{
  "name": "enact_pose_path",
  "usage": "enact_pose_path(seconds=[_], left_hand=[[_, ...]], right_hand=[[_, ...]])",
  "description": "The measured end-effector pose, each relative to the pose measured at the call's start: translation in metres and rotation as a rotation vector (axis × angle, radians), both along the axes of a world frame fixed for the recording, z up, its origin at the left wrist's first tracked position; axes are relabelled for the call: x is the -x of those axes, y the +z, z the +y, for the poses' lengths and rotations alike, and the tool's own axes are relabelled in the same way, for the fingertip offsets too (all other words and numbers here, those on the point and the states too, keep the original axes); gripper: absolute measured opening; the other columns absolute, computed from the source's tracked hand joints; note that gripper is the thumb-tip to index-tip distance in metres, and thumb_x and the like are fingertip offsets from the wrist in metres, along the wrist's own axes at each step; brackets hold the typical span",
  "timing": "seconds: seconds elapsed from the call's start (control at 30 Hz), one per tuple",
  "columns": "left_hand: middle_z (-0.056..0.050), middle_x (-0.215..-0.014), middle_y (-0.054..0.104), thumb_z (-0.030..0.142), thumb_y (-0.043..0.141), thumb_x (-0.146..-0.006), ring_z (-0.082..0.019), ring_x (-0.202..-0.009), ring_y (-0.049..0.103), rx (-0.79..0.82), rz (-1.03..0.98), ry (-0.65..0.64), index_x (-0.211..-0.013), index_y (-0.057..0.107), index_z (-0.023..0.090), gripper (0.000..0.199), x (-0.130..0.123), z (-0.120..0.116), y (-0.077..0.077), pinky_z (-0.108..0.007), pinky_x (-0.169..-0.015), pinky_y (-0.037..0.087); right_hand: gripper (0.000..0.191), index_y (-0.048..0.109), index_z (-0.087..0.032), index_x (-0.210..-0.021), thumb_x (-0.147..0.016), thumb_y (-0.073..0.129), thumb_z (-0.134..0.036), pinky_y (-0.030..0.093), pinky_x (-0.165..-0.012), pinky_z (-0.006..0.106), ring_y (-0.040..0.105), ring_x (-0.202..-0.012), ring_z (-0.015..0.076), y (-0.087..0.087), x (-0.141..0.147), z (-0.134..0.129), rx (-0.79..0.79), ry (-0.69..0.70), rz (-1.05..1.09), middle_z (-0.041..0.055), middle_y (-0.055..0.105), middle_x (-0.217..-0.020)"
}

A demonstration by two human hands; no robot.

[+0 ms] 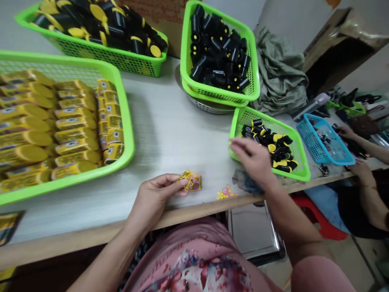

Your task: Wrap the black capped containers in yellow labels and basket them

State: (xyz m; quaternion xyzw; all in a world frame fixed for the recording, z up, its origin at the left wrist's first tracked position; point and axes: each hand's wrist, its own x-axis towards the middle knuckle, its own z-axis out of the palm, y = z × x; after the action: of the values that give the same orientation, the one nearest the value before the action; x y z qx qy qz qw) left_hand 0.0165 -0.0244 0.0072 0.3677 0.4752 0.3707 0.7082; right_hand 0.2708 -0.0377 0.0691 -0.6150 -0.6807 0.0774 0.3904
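Between the thumb and fingers of my left hand [159,192] is a small yellow printed packet [192,181], held just above the table near its front edge. My right hand [253,158] is raised at the near left corner of a green basket [299,162] of black and yellow pieces [278,152]. Its fingers are bent and close together; whether anything is between them is too blurred to tell. Small yellow and pink bits [225,193] lie on the table between my hands, beside a crumpled dark cloth [244,181].
A large green basket [126,134] of yellow wrapped items stands left. Behind are green baskets of black and yellow cylinders [121,61] and black parts [249,91]. A grey-green cloth [281,73] lies behind right. Another person's hands [363,172] work by a blue basket [334,156].
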Motion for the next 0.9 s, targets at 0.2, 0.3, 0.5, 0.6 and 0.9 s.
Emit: enact_pose_path(seconds=[0.2, 0.3, 0.5, 0.6, 0.9], left_hand=[[-0.006, -0.081, 0.08, 0.053, 0.091, -0.052, -0.022, -0.075, 0.073, -0.01, -0.005, -0.02, -0.07, 0.079, 0.02, 0.039, 0.001, 0.001, -0.011, -0.033, -0.082, 0.059], [-0.004, -0.078, 0.078, 0.053, 0.088, -0.057, -0.023, -0.076, 0.073, -0.057, 0.005, -0.006, -0.069, 0.078, 0.02, 0.037, 0.0, -0.002, -0.01, -0.035, -0.083, 0.059], [-0.007, -0.084, 0.079, 0.039, 0.088, -0.059, -0.023, -0.082, 0.073, -0.139, -0.021, -0.022, -0.068, 0.077, 0.019, 0.024, 0.002, -0.006, -0.005, -0.038, -0.086, 0.057], [-0.007, -0.087, 0.079, 0.038, 0.087, -0.061, -0.025, -0.089, 0.073, -0.15, -0.038, -0.025, -0.071, 0.078, 0.02, 0.023, 0.003, -0.007, -0.007, -0.042, -0.091, 0.056], [-0.005, -0.093, 0.079, 0.051, 0.074, -0.078, -0.024, -0.091, 0.071, -0.212, 0.056, -0.118, -0.082, 0.08, 0.02, 0.032, 0.001, -0.008, -0.008, -0.037, -0.09, 0.056]], right_hand=[[0.029, 0.07, -0.009, -0.11, -0.089, 0.051, -0.013, 0.045, -0.091, 0.045, 0.058, -0.106, 0.0311, 0.017, -0.108, 0.08, 0.304, -0.28, -0.863, 0.0214, 0.069, -0.114], [0.031, 0.071, -0.004, -0.1, -0.087, 0.043, -0.007, 0.042, -0.084, 0.045, 0.055, -0.102, 0.0332, 0.002, -0.117, 0.098, 0.4, -0.224, -0.999, 0.0261, 0.068, -0.103], [0.035, 0.068, 0.006, -0.099, -0.088, 0.038, -0.009, 0.04, -0.08, 0.051, 0.053, -0.104, 0.0389, -0.005, -0.115, 0.105, 0.391, -0.274, -0.976, 0.0352, 0.063, -0.104], [0.035, 0.068, 0.0, -0.103, -0.088, 0.05, -0.026, 0.044, -0.083, 0.052, 0.057, -0.102, 0.0363, 0.012, -0.104, 0.095, 0.22, -0.379, -0.789, 0.0293, 0.065, -0.106], [0.039, 0.072, -0.018, -0.096, -0.074, 0.078, -0.05, 0.061, -0.07, 0.035, 0.067, -0.067, 0.0147, 0.013, 0.033, 0.011, 0.458, 0.083, 0.575, 0.0033, 0.073, -0.082]])
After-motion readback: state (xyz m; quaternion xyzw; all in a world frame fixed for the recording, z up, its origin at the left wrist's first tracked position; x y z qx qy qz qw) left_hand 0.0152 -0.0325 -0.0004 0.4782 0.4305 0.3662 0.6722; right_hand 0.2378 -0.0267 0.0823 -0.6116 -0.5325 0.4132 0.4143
